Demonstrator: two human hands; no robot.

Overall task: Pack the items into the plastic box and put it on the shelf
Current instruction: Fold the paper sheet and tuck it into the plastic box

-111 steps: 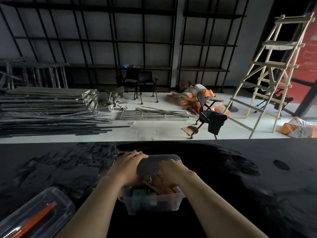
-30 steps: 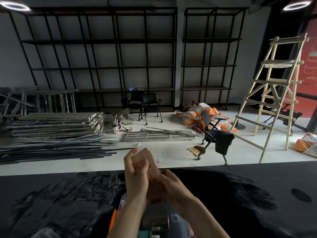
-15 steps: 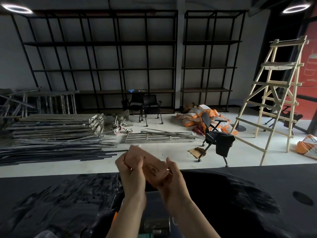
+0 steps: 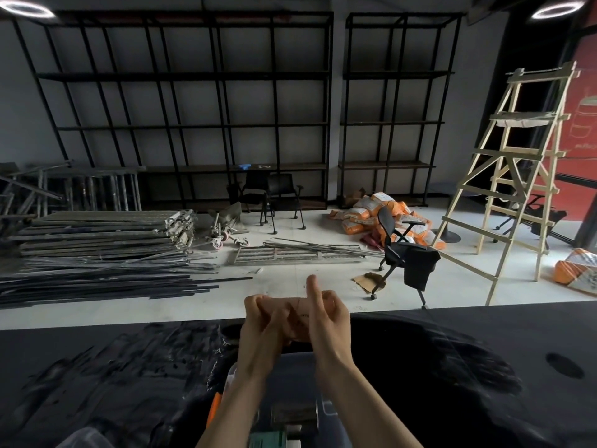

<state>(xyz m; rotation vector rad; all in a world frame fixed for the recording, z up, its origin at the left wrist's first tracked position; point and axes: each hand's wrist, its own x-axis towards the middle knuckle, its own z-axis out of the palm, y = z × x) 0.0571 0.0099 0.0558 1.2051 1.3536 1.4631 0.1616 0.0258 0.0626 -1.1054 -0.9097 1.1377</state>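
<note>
Black table (image 4: 452,367), metal shelving (image 4: 193,92), both hands' grip (image 4: 263,331) (image 4: 328,321) pinching tan card (image 4: 298,313).

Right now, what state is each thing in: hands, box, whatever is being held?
left hand: raised over the box, fingers curled on the card
right hand: gripping the card, one finger pointing up
tan card: held between both hands, not yet packed
plastic box: open on the black table, items inside
shelf: mostly bare, no box on it

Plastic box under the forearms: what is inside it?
The clear plastic box shows a greenish packet and a dark blurred item. The forearms cover the rest. Both hands hold a pinkish packet above the box, not inside.
</note>
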